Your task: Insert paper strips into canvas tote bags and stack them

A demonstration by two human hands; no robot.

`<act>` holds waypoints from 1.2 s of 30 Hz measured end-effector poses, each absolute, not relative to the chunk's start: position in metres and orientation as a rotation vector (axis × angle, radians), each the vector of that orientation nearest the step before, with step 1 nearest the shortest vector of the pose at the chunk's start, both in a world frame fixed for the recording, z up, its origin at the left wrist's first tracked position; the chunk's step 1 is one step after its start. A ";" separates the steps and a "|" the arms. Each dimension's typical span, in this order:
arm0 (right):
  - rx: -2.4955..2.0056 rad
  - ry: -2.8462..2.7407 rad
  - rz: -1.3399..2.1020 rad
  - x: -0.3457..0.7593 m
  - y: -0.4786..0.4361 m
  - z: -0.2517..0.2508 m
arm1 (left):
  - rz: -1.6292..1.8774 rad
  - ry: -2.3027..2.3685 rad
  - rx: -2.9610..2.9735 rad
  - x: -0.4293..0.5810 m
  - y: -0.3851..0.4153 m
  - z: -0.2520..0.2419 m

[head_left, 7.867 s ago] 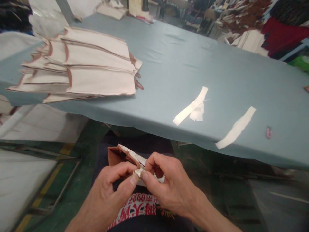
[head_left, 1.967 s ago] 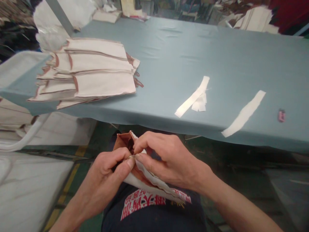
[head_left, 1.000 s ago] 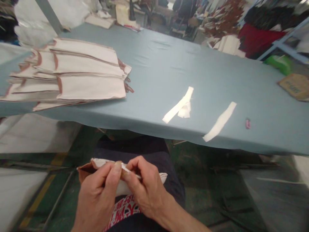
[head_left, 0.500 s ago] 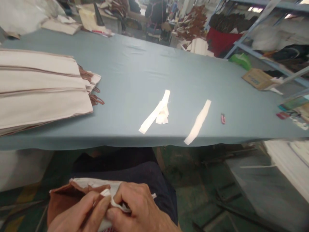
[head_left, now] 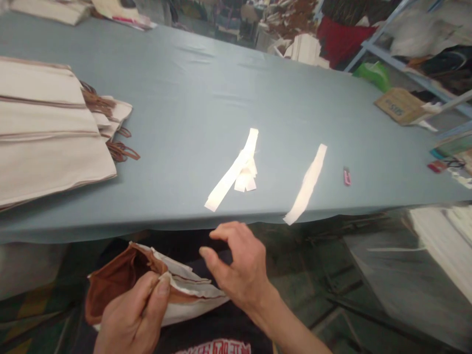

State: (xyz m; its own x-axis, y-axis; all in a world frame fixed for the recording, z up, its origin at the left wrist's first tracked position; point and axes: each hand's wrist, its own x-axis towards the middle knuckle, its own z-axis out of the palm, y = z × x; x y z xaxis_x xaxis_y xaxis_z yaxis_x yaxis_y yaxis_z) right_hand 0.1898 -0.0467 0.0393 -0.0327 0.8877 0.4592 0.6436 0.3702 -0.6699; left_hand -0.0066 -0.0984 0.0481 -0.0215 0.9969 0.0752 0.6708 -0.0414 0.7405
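Observation:
A white fabric pouch with a brown lining [head_left: 191,307] lies over my lap, its mouth partly open. My left hand [head_left: 134,307] pinches the pouch's edge between thumb and fingers. To the right, my right hand [head_left: 239,263] is raised near the table's front edge, fingers and thumb apart and nothing between them. Beyond it on the blue-grey table are a pile of cream strips [head_left: 236,169] and a single cream strip [head_left: 306,184] that reaches the front edge. A small pink tool [head_left: 347,176] lies further right.
Stacked cream fabric pieces with brown cords [head_left: 47,132] cover the table's left side. A cardboard box [head_left: 400,105] and a green item [head_left: 374,76] sit at the right by a blue shelf frame. White sheets [head_left: 442,246] are at the lower right.
My right hand has let go of the pouch and moved up and right, its fingers spreading. More of the pouch's opening shows. The view has tilted down and shifted slightly.

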 end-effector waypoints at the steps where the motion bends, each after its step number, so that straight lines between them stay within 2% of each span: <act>1: -1.377 -1.778 0.227 0.196 -0.033 0.040 | 0.848 1.728 1.787 -0.009 -0.095 0.046; 4: -1.378 -1.931 0.017 0.209 0.003 0.029 | 0.831 1.618 1.920 -0.016 -0.083 0.039; 10: -1.317 -2.026 -0.082 0.217 0.021 -0.010 | 0.830 1.618 2.044 -0.022 -0.065 0.033; 20: -1.369 -1.888 0.076 0.215 0.027 0.003 | 0.768 1.817 1.849 -0.013 -0.042 0.036; 30: -1.422 -1.799 0.193 0.212 0.028 0.010 | 0.810 1.634 1.974 0.024 -0.005 0.043; 33: -1.456 -1.769 0.165 0.209 0.029 0.009 | 0.737 1.574 2.130 0.030 0.001 0.042; 36: -1.471 -1.701 0.224 0.207 0.033 0.010 | 0.489 1.571 2.261 0.037 0.011 0.039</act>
State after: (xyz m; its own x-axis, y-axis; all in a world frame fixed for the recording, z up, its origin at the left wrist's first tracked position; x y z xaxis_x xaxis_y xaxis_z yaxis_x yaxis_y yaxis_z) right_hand 0.2069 0.0325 0.0100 0.0576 0.8779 0.4755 0.7251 0.2906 -0.6244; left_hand 0.0374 0.0108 0.0393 0.3280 0.9409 0.0845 0.8227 -0.3285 0.4639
